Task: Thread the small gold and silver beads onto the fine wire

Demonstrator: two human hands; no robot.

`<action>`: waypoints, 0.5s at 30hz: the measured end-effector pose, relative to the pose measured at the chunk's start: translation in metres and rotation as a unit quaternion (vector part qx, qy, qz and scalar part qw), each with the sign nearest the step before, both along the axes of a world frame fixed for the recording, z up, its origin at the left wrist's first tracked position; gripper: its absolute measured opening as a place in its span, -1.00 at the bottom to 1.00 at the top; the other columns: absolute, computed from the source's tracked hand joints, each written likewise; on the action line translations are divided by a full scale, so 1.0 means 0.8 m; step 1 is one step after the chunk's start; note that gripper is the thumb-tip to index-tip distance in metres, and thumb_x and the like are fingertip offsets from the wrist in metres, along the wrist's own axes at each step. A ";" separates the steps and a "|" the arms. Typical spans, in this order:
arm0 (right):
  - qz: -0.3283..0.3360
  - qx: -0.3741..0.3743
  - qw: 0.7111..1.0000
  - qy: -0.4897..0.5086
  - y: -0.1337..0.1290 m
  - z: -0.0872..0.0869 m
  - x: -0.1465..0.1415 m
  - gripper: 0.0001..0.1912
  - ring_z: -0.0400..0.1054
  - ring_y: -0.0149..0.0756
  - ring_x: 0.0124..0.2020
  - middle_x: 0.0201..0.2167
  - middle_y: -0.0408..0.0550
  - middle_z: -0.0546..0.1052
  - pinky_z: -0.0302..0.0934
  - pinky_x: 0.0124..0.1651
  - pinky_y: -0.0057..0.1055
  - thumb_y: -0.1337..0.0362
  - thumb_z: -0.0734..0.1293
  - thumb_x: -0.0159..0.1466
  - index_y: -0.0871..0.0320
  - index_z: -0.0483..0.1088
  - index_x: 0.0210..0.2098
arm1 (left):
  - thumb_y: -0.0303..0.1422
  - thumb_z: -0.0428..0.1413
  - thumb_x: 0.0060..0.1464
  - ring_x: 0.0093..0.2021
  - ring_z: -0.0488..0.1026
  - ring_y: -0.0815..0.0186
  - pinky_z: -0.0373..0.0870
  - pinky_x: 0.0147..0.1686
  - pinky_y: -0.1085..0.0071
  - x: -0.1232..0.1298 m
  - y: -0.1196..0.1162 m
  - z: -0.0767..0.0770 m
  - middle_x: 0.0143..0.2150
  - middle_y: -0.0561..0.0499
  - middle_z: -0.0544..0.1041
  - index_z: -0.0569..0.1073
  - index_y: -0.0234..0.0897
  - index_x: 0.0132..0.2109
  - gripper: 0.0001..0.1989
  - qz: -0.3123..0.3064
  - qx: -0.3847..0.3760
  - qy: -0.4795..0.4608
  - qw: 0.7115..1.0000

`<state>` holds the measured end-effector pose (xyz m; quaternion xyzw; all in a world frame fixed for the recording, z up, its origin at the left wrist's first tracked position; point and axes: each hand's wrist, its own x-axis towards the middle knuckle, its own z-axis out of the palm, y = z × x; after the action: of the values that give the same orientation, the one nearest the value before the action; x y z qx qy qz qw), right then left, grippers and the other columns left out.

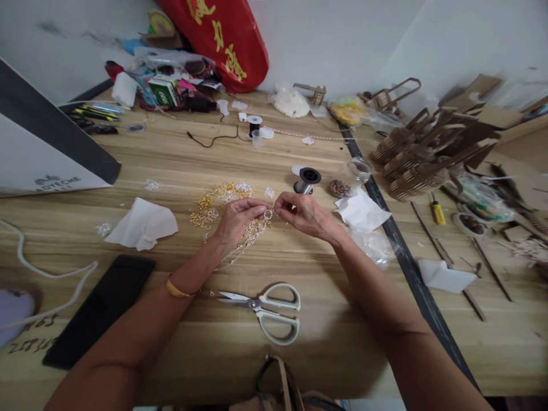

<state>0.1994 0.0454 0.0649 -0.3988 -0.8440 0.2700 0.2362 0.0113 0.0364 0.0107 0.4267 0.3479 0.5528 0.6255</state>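
Over the middle of the table my left hand (240, 221) and my right hand (305, 213) meet at the fingertips. Between them is a small silvery ring (268, 214) with tiny bead-like pieces. My left thumb and fingers pinch its left side. Closed fingers of my right hand pinch close to its upper right edge; what exactly they grip is too small to make out. A silver and gold chain (234, 255) trails on the wood below my left hand. Gold and silver rings and beads (205, 216) lie in a loose pile to the left.
White-handled scissors (274, 308) lie partly opened in front of my hands. A wire spool (306, 180) and a jar of beads (353, 176) stand beyond. White paper (143, 224) and a black phone (100, 308) are left. Woven wooden baskets (423, 154) crowd the right.
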 end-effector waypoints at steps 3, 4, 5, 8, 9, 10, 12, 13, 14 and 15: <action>0.006 -0.003 1.000 -0.001 -0.001 0.001 0.000 -0.87 0.15 -0.49 -0.53 -0.54 -0.17 0.38 0.04 -0.40 -0.49 0.35 0.23 0.24 0.26 0.40 -0.31 | -0.40 0.33 -0.20 -0.37 0.47 0.39 0.33 -0.31 0.44 0.000 -0.001 -0.001 -0.38 -0.01 0.62 0.62 -0.27 -0.41 -0.89 -0.019 -0.011 -0.025 0.999; 0.009 -0.003 1.000 0.000 -0.001 0.001 0.000 -0.86 0.16 -0.49 -0.52 -0.53 -0.16 0.38 0.04 -0.40 -0.49 0.34 0.23 0.25 0.26 0.40 -0.31 | -0.40 0.33 -0.20 -0.37 0.47 0.39 0.33 -0.31 0.44 0.000 -0.001 -0.001 -0.39 0.00 0.62 0.61 -0.26 -0.41 -0.89 -0.025 -0.014 -0.031 0.999; 0.012 -0.003 1.000 0.000 -0.001 0.002 0.000 -0.86 0.16 -0.49 -0.52 -0.52 -0.15 0.39 0.04 -0.40 -0.49 0.33 0.23 0.25 0.26 0.40 -0.31 | -0.40 0.34 -0.21 -0.37 0.47 0.39 0.33 -0.31 0.44 0.000 -0.001 -0.001 -0.40 0.00 0.62 0.61 -0.26 -0.41 -0.89 -0.029 -0.017 -0.035 0.999; 0.023 -0.001 1.000 0.000 -0.003 0.004 0.001 -0.85 0.18 -0.48 -0.51 -0.50 -0.14 0.41 0.05 -0.40 -0.49 0.31 0.23 0.26 0.26 0.40 -0.30 | -0.39 0.34 -0.21 -0.40 0.45 0.40 0.32 -0.34 0.44 0.000 -0.002 -0.001 -0.42 0.01 0.61 0.61 -0.26 -0.41 -0.88 -0.032 -0.023 -0.033 0.999; 0.025 -0.001 1.000 -0.003 -0.004 0.005 0.001 -0.85 0.19 -0.47 -0.51 -0.50 -0.14 0.41 0.06 -0.39 -0.50 0.32 0.23 0.26 0.26 0.40 -0.29 | -0.39 0.34 -0.21 -0.41 0.45 0.41 0.31 -0.35 0.44 0.000 -0.002 -0.001 -0.42 0.01 0.61 0.61 -0.26 -0.40 -0.88 -0.031 -0.023 -0.030 0.999; 0.027 0.000 1.000 -0.009 -0.005 0.007 0.001 -0.86 0.21 -0.47 -0.50 -0.49 -0.13 0.42 0.07 -0.39 -0.50 0.32 0.23 0.26 0.26 0.40 -0.27 | -0.38 0.33 -0.20 -0.41 0.44 0.41 0.31 -0.35 0.44 0.000 -0.002 -0.001 -0.43 0.01 0.60 0.61 -0.26 -0.40 -0.88 -0.029 -0.023 -0.027 0.999; 0.031 0.011 0.999 -0.025 -0.006 0.009 0.001 -0.86 0.22 -0.45 -0.48 -0.46 -0.11 0.43 0.08 -0.36 -0.49 0.35 0.23 0.27 0.25 0.40 -0.26 | -0.37 0.33 -0.19 -0.40 0.44 0.40 0.31 -0.34 0.44 0.000 -0.002 -0.002 -0.43 0.02 0.60 0.62 -0.25 -0.39 -0.88 -0.028 -0.021 -0.023 0.999; 0.034 0.022 0.999 -0.033 -0.007 0.010 0.001 -0.86 0.23 -0.44 -0.47 -0.44 -0.10 0.45 0.09 -0.35 -0.49 0.36 0.23 0.27 0.25 0.41 -0.25 | -0.36 0.33 -0.18 -0.39 0.44 0.40 0.31 -0.34 0.45 0.000 -0.002 -0.003 -0.42 0.02 0.60 0.62 -0.25 -0.39 -0.88 -0.030 -0.020 -0.020 0.999; 0.037 0.035 0.998 -0.041 -0.007 0.011 0.001 -0.86 0.24 -0.44 -0.45 -0.42 -0.08 0.46 0.09 -0.33 -0.48 0.38 0.22 0.27 0.24 0.41 -0.25 | -0.36 0.32 -0.17 -0.39 0.44 0.41 0.31 -0.34 0.45 -0.001 -0.002 -0.005 -0.42 0.02 0.60 0.62 -0.25 -0.38 -0.88 -0.032 -0.017 -0.016 0.999; 0.040 0.048 0.997 -0.046 -0.007 0.011 0.002 -0.86 0.25 -0.43 -0.44 -0.40 -0.06 0.47 0.10 -0.32 -0.48 0.40 0.22 0.27 0.24 0.42 -0.26 | -0.36 0.32 -0.15 -0.40 0.43 0.42 0.30 -0.34 0.46 -0.001 -0.001 -0.006 -0.42 0.02 0.59 0.63 -0.25 -0.37 -0.88 -0.033 -0.014 -0.012 0.999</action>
<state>0.2007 0.0396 0.0740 -0.3654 -0.8810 0.2200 0.2048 0.0104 0.0353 0.0061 0.4227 0.3337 0.5319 0.6535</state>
